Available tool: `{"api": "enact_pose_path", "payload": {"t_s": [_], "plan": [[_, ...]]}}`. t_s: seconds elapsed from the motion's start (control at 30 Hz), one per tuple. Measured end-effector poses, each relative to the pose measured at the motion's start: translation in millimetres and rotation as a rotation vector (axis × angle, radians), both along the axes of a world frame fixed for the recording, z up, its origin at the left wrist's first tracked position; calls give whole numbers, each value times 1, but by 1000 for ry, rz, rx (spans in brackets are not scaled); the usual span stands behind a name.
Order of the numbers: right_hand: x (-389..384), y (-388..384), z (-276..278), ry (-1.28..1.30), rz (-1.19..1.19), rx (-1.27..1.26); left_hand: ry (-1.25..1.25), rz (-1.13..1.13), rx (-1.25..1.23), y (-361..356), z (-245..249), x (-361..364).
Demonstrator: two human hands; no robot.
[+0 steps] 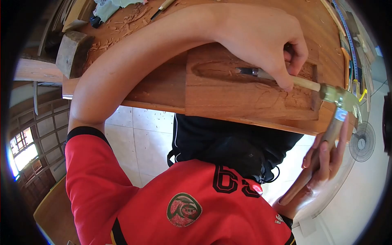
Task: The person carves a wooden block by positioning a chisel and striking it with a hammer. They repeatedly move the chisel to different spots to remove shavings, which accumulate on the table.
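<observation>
My left hand [267, 45] is closed around a wood chisel [306, 83], whose dark metal blade points left into an elongated carved hollow. The hollow is cut into a thick brown wooden board [220, 98], which also has a squarer recess with shavings on its right side. My right hand [324, 163] grips a hammer [332, 128] by its wooden handle. The hammer's metal head is at the butt of the chisel handle and appears to touch it.
The board lies near the front edge of a wooden table [155, 92]. Wood shavings [128, 24], another carving tool [163, 9] and a wood block [73, 53] are at the upper left. A measuring tape [347, 34] runs along the right; a fan [362, 141] stands beyond.
</observation>
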State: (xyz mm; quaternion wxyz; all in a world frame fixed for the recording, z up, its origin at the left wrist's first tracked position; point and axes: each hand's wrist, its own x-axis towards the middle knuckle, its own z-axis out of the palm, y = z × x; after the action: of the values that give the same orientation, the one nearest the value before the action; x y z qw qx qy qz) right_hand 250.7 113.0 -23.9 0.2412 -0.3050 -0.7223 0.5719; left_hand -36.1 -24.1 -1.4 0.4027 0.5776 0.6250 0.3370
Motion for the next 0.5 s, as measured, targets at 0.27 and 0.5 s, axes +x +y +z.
{"api": "enact_pose_path", "payload": {"t_s": [0.27,0.5], "plan": [[4,-13,-4,-52,21,-55,84,21,347,-11,-24,6],[0,2,3,63,-62,-4,25,-3,213,-1,-14,2]]}}
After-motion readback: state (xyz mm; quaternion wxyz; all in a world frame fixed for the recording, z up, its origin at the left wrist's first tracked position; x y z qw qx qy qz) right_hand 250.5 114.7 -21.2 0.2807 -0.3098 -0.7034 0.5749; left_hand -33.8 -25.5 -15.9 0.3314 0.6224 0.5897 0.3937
